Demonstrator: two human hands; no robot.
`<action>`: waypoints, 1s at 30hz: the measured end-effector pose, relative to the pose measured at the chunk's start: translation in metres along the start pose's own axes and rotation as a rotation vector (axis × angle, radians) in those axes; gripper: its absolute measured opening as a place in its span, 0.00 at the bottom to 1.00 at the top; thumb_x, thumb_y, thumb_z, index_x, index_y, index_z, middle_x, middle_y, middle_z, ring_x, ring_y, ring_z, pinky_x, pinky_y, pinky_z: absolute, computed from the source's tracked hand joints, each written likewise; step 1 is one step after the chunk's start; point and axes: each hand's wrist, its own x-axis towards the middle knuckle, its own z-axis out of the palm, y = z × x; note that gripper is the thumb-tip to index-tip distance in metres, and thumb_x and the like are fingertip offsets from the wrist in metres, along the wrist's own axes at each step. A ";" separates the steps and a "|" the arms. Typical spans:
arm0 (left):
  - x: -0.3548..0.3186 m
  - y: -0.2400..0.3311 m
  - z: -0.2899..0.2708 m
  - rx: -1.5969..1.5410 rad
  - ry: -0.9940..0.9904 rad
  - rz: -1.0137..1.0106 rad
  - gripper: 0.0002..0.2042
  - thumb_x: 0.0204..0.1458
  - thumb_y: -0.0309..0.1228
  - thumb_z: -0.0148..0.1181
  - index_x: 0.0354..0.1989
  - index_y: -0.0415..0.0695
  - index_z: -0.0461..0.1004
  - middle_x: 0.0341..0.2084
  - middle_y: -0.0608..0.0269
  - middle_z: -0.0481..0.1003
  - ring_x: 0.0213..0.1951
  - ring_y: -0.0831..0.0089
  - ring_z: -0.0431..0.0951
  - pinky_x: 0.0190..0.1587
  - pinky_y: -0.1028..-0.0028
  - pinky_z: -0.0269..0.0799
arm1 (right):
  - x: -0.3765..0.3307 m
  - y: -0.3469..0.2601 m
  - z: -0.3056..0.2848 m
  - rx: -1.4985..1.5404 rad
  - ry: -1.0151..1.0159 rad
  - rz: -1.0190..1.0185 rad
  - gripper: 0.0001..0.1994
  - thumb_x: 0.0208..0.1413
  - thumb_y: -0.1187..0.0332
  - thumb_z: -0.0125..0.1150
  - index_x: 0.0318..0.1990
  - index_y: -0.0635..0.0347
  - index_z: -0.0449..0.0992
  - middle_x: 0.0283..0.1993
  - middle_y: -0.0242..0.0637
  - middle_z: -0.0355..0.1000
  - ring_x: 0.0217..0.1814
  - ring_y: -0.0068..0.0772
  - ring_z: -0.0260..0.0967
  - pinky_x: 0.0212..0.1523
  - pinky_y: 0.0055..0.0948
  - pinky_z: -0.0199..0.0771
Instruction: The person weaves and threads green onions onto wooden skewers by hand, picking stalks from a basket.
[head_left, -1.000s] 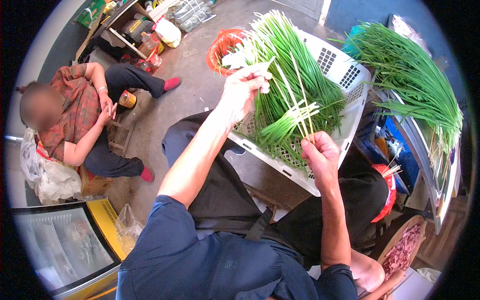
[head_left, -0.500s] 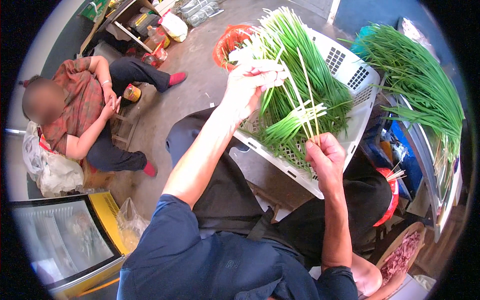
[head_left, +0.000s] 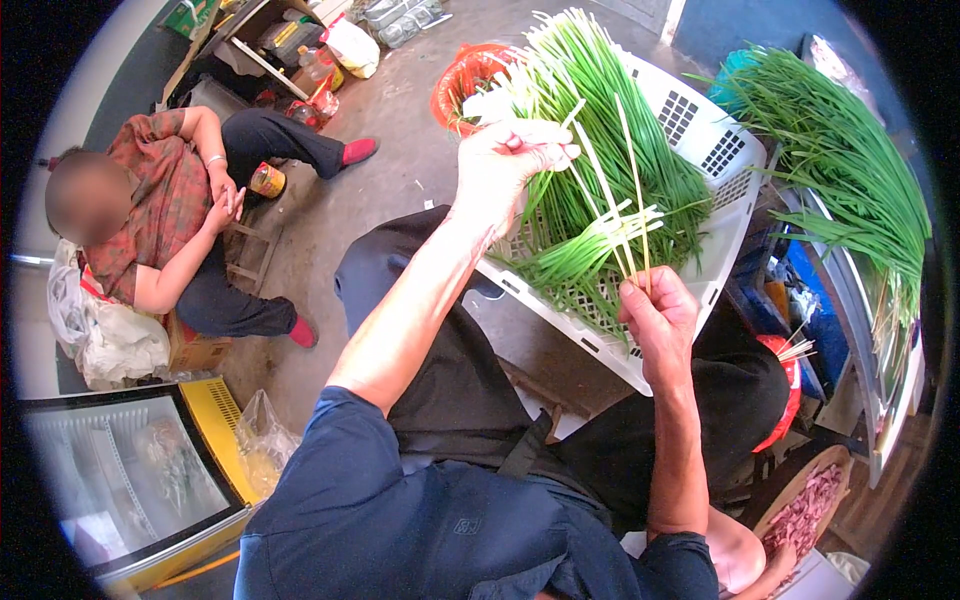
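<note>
My right hand (head_left: 662,312) is closed round the lower ends of thin pale skewers (head_left: 637,165), which point up and away and spread apart. A small bunch of garlic chives (head_left: 575,257) lies at the skewers, its white ends crossing them; whether it is threaded on them I cannot tell. To the left, my left hand (head_left: 510,165) is pinched near the skewer tips, with a pale chive stalk end (head_left: 574,112) standing up at its fingertips. Under both hands a white plastic basket (head_left: 745,190) carries a large heap of long chives (head_left: 600,90), white ends away from me.
Beyond the basket stands a container lined with a red bag (head_left: 466,80). More chives (head_left: 820,150) lie on a surface at right, above a bowl of pinkish pieces (head_left: 805,510). A seated person (head_left: 170,220) is at left, behind a glass-topped yellow cabinet (head_left: 215,420).
The whole view has shifted slightly. Both hands keep nearly the same grip and place over the basket, with only a small movement of the skewers and left fingertips.
</note>
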 end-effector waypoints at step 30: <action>0.000 -0.017 -0.019 -0.043 0.042 -0.251 0.23 0.49 0.17 0.59 0.53 0.33 0.59 0.32 0.48 0.78 0.32 0.68 0.80 0.36 0.76 0.76 | 0.000 0.007 -0.002 -0.033 -0.012 0.032 0.04 0.53 0.75 0.57 0.28 0.62 0.70 0.20 0.26 0.66 0.21 0.14 0.60 0.23 0.17 0.60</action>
